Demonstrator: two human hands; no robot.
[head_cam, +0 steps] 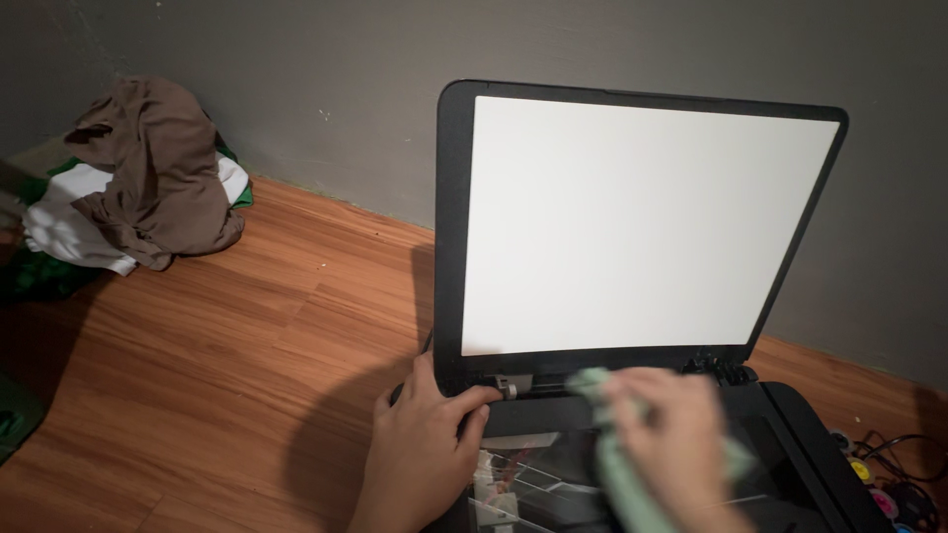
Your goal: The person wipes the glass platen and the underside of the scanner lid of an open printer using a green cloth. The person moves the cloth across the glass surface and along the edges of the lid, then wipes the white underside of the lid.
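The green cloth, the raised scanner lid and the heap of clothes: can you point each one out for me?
green cloth [614, 472]: head view, on the strip hanging below the right hand.
scanner lid [632, 222]: head view, middle of its white underside.
heap of clothes [163, 173]: head view, on the brown garment on top.
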